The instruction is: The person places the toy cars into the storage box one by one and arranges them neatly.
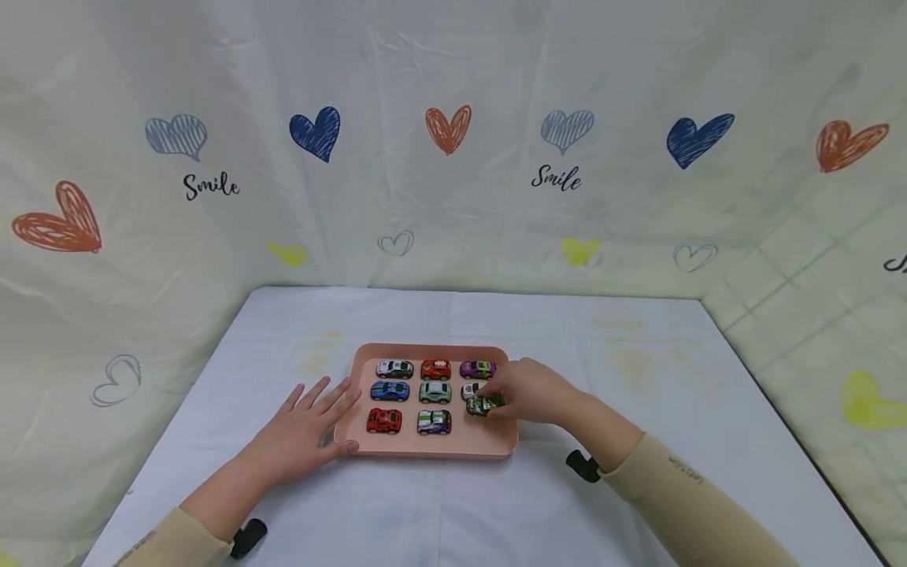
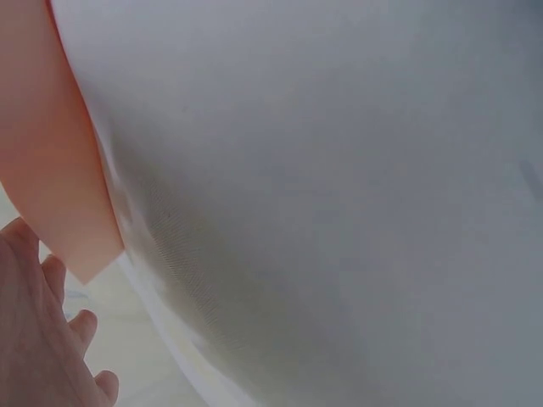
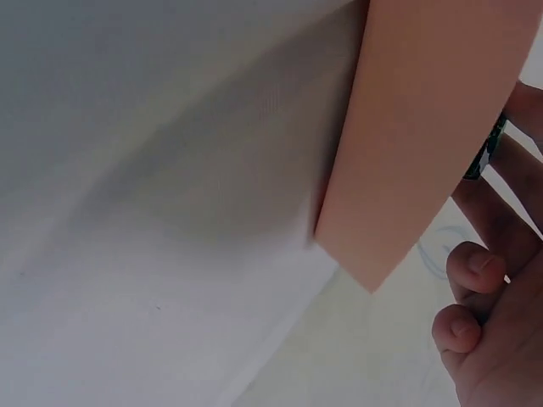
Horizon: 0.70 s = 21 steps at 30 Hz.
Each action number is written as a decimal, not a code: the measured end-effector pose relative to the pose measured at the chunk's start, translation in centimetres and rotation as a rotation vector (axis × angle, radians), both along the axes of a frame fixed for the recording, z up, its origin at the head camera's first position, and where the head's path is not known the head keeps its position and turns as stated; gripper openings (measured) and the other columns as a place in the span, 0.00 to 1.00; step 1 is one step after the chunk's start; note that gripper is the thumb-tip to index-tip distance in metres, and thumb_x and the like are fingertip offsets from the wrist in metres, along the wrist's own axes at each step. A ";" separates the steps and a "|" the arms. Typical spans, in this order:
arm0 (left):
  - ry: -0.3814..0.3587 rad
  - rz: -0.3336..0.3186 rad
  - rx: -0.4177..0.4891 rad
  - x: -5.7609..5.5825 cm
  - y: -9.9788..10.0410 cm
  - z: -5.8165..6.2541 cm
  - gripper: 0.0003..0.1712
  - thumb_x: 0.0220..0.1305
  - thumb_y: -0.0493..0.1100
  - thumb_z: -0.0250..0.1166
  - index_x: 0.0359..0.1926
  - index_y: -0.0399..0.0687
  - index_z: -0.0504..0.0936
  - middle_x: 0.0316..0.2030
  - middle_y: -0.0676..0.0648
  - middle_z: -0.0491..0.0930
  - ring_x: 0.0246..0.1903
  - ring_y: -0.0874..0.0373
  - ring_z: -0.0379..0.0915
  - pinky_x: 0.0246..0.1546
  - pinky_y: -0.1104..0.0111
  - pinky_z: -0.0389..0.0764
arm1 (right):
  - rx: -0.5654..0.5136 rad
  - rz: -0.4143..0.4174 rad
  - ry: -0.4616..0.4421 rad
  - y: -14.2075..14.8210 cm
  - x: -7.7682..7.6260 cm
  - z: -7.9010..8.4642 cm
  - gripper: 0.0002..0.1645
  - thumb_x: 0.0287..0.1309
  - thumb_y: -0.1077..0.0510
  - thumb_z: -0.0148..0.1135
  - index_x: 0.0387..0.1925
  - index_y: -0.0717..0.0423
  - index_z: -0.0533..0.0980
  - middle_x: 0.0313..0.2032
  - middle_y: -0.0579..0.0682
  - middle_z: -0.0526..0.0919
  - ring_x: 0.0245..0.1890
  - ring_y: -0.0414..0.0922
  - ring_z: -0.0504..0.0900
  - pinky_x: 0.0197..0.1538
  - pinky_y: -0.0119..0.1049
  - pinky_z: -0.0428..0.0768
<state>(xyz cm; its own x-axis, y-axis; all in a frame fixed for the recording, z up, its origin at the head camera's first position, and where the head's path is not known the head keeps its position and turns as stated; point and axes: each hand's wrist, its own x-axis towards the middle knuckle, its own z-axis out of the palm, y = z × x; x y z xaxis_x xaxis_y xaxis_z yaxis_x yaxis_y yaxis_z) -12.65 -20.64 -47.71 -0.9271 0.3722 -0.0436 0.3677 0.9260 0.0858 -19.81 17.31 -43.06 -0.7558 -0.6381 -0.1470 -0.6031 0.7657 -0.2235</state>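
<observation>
A pink tray (image 1: 428, 446) holds several toy cars in rows. Over its right side my right hand (image 1: 531, 391) pinches a green camouflage toy car (image 1: 481, 405). In the right wrist view the tray wall partly hides this green car (image 3: 485, 157). Just behind it, a white toy car (image 1: 471, 390) is partly covered by the fingers, and a purple toy car (image 1: 478, 369) sits farther back. My left hand (image 1: 301, 437) lies with spread fingers along the tray's left rim, its thumb right at the front left corner.
Also in the tray are a black-and-white car (image 1: 394, 369), a red car (image 1: 435, 369), a blue car (image 1: 390, 390), a pale green car (image 1: 434, 391), another red car (image 1: 384, 420) and a white-and-purple car (image 1: 434, 422). A white cloth (image 1: 567, 504) covers the table; a heart-patterned curtain (image 1: 453, 205) hangs behind.
</observation>
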 end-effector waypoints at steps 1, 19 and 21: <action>0.000 -0.001 -0.006 0.0 0.0 0.0 0.52 0.59 0.81 0.49 0.77 0.61 0.57 0.77 0.52 0.52 0.76 0.42 0.43 0.73 0.42 0.42 | 0.010 0.008 0.006 -0.1 0.1 -0.2 0.19 0.51 0.44 0.76 0.47 0.37 0.87 0.29 0.30 0.83 0.27 0.35 0.73 0.39 0.36 0.75; -0.003 -0.011 0.012 0.2 0.2 0.5 0.50 0.61 0.76 0.56 0.77 0.59 0.59 0.76 0.51 0.53 0.75 0.41 0.43 0.73 0.42 0.42 | 0.104 0.042 0.073 -1.1 0.7 -1.6 0.20 0.49 0.42 0.75 0.46 0.38 0.87 0.38 0.32 0.86 0.35 0.34 0.75 0.43 0.38 0.68; -0.003 -0.011 0.011 0.2 0.2 0.4 0.49 0.61 0.75 0.55 0.77 0.59 0.59 0.76 0.50 0.54 0.75 0.41 0.44 0.73 0.42 0.42 | 0.092 0.040 0.072 -1.1 0.7 -1.5 0.20 0.49 0.42 0.76 0.46 0.37 0.87 0.37 0.31 0.86 0.34 0.33 0.74 0.41 0.37 0.67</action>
